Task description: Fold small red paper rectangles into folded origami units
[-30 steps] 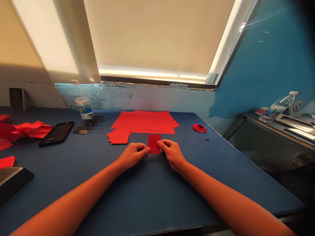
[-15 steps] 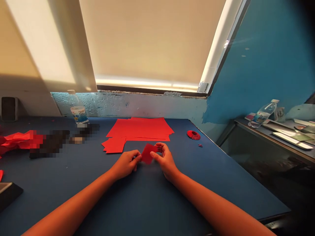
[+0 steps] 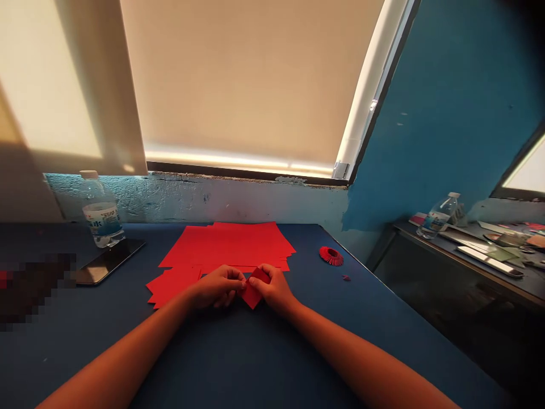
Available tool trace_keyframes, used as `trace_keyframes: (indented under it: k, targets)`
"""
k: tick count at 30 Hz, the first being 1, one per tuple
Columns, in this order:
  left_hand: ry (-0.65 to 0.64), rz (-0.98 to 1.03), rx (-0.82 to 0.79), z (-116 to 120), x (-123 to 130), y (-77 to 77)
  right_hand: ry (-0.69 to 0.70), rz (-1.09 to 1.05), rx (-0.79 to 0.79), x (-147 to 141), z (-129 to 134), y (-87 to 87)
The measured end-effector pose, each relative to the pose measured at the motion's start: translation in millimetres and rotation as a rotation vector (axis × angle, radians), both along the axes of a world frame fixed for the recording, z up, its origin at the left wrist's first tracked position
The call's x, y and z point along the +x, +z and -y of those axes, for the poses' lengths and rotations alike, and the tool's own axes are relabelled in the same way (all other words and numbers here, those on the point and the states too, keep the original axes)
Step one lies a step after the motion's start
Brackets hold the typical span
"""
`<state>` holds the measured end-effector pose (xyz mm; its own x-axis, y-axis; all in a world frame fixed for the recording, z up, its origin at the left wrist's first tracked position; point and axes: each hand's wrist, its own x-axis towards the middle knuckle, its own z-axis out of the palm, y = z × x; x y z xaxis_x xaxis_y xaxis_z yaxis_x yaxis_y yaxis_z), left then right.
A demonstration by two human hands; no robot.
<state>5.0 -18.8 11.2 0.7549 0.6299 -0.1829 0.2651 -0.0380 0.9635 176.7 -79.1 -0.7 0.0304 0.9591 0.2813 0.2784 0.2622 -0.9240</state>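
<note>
Between my hands is a small square of red paper [image 3: 254, 296], turned with one corner pointing down toward me. My left hand [image 3: 220, 287] pinches its left corner between thumb and forefinger. On the other side, my right hand [image 3: 272, 288] grips the upper right part, thumb lying on the face and fingers behind it. Just beyond my hands lie large red paper sheets [image 3: 230, 244], with smaller red pieces [image 3: 176, 284] at their near left, partly covered by my left hand and forearm.
A fringed red paper ring [image 3: 331, 256] and a tiny folded scrap [image 3: 346, 278] lie near the table's right edge. At the left stand a water bottle [image 3: 102, 218] and a dark phone [image 3: 111, 262]. Another bottle [image 3: 438, 216] is on the side table [image 3: 457, 250].
The red paper has turned corner-down and sits slightly lower. Both hands have come closer together on it. The camera view has shifted, bringing the phone beside the bottle into clear sight.
</note>
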Motion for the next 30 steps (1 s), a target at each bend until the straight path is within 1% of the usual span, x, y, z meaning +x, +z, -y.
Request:
trace_keyframes:
  k: [2,3,5,8,9,11,13,15,19,23,27,30]
  targets:
    - [0.093,0.125,-0.053,-5.0,-0.4,-7.5,-0.019,-0.008,0.082,-1.8,0.4,-1.5]
    - [0.135,0.168,-0.062,-6.2,-0.2,-9.8,-0.033,-0.043,0.084,-2.2,0.5,-2.0]
    - [0.156,0.189,-0.062,-7.1,0.5,-12.0,-0.043,-0.1,0.047,-1.6,0.3,-2.9]
    - [0.144,0.153,-0.047,-7.0,1.2,-12.0,0.016,-0.242,0.008,1.0,-0.9,-3.5]
    - [0.13,0.135,-0.031,-6.8,1.1,-11.8,0.031,-0.241,0.003,1.7,-1.1,-3.7]
    - [0.13,0.122,-0.002,-5.9,1.0,-11.5,0.036,-0.158,-0.012,2.5,-1.2,-4.1]
    - [0.138,0.124,0.016,-4.4,1.2,-11.4,-0.012,-0.044,0.003,2.7,-1.1,-5.0]
    - [0.164,0.138,0.031,-2.8,2.0,-11.5,-0.06,-0.013,0.019,2.5,-1.2,-6.5]
    - [0.247,0.166,0.083,0.3,4.5,-12.4,-0.043,-0.081,0.023,1.4,-2.2,-9.4]
    - [0.321,0.145,0.142,3.2,7.0,-12.7,-0.021,-0.135,-0.008,0.1,-2.9,-9.4]
    - [0.298,0.117,0.181,5.0,8.6,-12.4,-0.027,-0.168,-0.021,-0.1,-3.2,-8.0]
    - [0.278,0.114,0.167,5.1,8.7,-11.6,-0.003,-0.182,-0.023,0.1,-3.2,-6.8]
